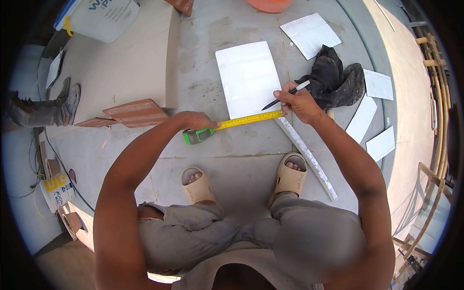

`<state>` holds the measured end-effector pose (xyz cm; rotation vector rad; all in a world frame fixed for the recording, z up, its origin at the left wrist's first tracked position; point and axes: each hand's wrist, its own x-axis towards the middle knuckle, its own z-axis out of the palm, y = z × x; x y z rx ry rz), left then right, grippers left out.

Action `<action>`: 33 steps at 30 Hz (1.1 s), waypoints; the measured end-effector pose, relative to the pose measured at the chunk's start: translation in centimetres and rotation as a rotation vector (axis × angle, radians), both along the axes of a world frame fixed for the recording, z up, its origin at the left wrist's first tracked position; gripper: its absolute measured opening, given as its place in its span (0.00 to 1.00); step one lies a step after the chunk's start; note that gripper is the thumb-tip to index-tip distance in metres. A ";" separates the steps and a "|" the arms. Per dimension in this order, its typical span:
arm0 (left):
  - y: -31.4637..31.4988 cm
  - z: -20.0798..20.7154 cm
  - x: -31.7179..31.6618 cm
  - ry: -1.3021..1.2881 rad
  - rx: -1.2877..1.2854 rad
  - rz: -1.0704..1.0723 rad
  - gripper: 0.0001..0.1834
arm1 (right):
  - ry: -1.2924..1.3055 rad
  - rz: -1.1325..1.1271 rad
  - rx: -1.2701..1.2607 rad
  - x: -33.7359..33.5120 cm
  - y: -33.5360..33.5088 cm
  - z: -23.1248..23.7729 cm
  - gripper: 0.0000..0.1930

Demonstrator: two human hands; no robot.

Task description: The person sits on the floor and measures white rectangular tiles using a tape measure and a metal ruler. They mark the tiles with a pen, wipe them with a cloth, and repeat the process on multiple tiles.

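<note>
A white rectangular tile (249, 77) lies on the grey floor ahead of my feet. Across its near edge stretches the yellow blade of a tape measure (251, 119). My left hand (199, 121) is closed on the tape measure at its green and grey case. Between the fingers of my right hand (300, 102) is a black marker pen (275, 102) with a pale end, its dark tip pointing left over the tile. The blade's free end lies right under those fingers. From there a narrow, white-speckled strip (309, 159) runs toward me on the floor.
A dark cloth (333, 77) lies right of the tile, among white tile pieces (361, 118). Reddish-brown tiles (137, 113) lean against a low raised slab (125, 63) at left. A white bucket (104, 19) stands on the slab. Another person's legs (48, 108) show at far left.
</note>
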<state>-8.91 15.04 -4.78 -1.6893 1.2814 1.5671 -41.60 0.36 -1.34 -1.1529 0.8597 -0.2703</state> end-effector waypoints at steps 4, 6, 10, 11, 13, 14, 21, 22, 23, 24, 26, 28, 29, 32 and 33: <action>0.2 -0.4 0.3 -0.011 0.016 -0.001 0.43 | 0.089 0.037 -0.034 3.2 1.5 0.4 0.11; 0.4 -0.8 0.5 -0.012 0.014 -0.007 0.43 | 0.129 0.147 -0.195 4.1 2.0 0.4 0.10; 0.1 -0.3 0.2 -0.003 0.006 -0.025 0.44 | 0.162 0.239 -0.377 4.0 2.4 -0.8 0.08; -0.1 -0.2 0.0 -0.003 0.019 -0.020 0.44 | 0.179 0.241 -0.405 3.9 2.4 -1.2 0.08; -0.1 -0.3 0.1 -0.007 0.047 -0.005 0.44 | 0.192 0.239 -0.410 4.0 2.5 -1.1 0.08; 0.0 -0.3 0.1 -0.002 0.030 -0.004 0.44 | 0.198 0.237 -0.412 4.0 2.6 -1.0 0.08; 0.1 -0.8 0.3 0.016 0.007 -0.023 0.44 | 0.206 0.229 -0.472 3.9 2.7 -1.2 0.09; 0.0 -0.6 0.2 0.020 0.027 -0.025 0.44 | 0.214 0.231 -0.470 3.9 2.7 -1.2 0.09; 0.0 -0.5 0.1 0.019 0.024 -0.020 0.44 | 0.223 0.232 -0.467 3.8 2.6 -1.1 0.09; 0.1 -0.4 0.0 0.016 0.021 -0.014 0.44 | 0.226 0.234 -0.460 3.9 2.6 -1.1 0.09; 0.2 -0.3 0.0 0.011 0.026 -0.001 0.44 | 0.234 0.238 -0.446 4.0 2.7 -0.9 0.10; 0.1 -0.4 0.0 0.006 0.041 0.010 0.44 | 0.226 0.240 -0.439 4.0 2.7 -1.0 0.10; 0.2 -0.5 0.0 0.006 0.045 0.018 0.44 | 0.223 0.242 -0.436 4.0 2.7 -1.1 0.10; 0.1 -0.3 -0.1 0.008 0.049 0.031 0.44 | 0.203 0.247 -0.449 3.8 2.6 -1.4 0.10; 0.1 -0.3 -0.1 0.010 0.046 0.029 0.44 | 0.204 0.251 -0.458 3.9 2.7 -1.4 0.10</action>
